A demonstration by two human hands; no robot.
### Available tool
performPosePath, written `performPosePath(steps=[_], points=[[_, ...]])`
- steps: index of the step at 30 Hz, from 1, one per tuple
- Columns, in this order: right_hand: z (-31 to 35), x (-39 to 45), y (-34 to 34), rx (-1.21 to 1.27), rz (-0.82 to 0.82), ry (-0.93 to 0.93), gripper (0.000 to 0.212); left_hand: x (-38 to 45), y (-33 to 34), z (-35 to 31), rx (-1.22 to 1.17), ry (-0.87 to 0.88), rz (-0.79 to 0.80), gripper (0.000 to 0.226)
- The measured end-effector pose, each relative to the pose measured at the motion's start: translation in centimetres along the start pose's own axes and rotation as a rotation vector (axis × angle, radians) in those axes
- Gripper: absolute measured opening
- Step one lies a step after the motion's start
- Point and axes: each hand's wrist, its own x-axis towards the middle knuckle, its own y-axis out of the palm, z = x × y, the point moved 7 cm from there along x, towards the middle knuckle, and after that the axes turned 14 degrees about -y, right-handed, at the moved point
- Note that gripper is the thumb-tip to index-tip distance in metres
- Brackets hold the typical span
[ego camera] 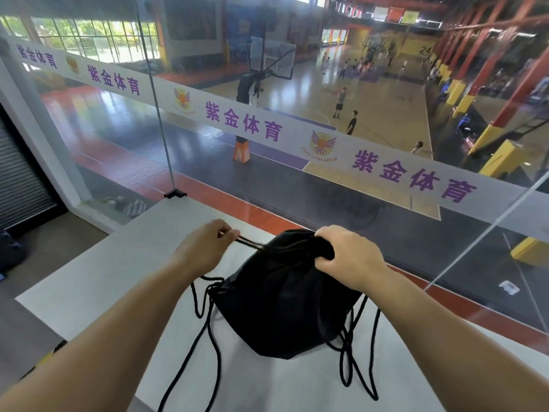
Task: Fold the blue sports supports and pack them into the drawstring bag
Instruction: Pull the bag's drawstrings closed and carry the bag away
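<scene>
Bag (285, 298) between hands: left hand (205, 248) pinches cord (249, 242), right hand (347, 257) grips mouth.

bag (285, 295) on table (98, 281), cords (205, 331) trailing both sides — glass wall (297, 188) behind

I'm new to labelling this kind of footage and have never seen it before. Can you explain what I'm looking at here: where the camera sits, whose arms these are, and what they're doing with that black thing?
There is only one picture, taken by a wide-angle camera worn on a person's head, looking forward and down. So the two bare arms coming in from the bottom belong to the wearer; no machine is involved.

On the white ledge lies a black drawstring bag, its loose black cords trailing on both sides. The left hand pinches a cord and holds it taut out from the bag's mouth. The right hand grips the bunched fabric at the bag's top.

No blue supports are visible; whether they are inside cannot be seen.

Behind the ledge is a glass wall overlooking an indoor basketball court.
</scene>
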Motion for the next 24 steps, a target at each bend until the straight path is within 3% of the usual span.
performPosePath(steps=[4, 7, 11, 13, 18, 20, 24], points=[[1.4, 0.5, 0.3, 0.031, -0.001, -0.051, 0.036, -1.1, 2.4, -1.2, -0.038, 0.053, 0.13, 0.042], [2.2, 1.0, 0.5, 0.036, 0.007, -0.07, 0.037, -2.9, 4.0, -3.9, -0.098, 0.204, 0.229, 0.024], [2.8, 1.4, 0.5, 0.025, 0.013, -0.097, 0.038, -3.9, 5.7, -5.7, -0.044, 0.29, 0.312, 0.025], [2.8, 1.3, 0.3, 0.015, 0.007, -0.1, 0.039, -3.7, 5.9, -5.6, -0.05, 0.264, 0.31, 0.027], [2.6, 1.1, 0.1, -0.026, -0.019, -0.116, 0.039, -3.9, 6.4, -5.7, -0.44, 0.075, 0.526, 0.026], [2.7, 1.0, 0.1, -0.049, -0.026, -0.128, 0.039, -3.9, 6.3, -5.9, -0.39, 0.082, 0.491, 0.029], [1.9, 0.4, -0.2, -0.093, -0.04, -0.147, 0.036, -2.3, 3.0, -5.5, -0.291, 0.154, 0.205, 0.037]])
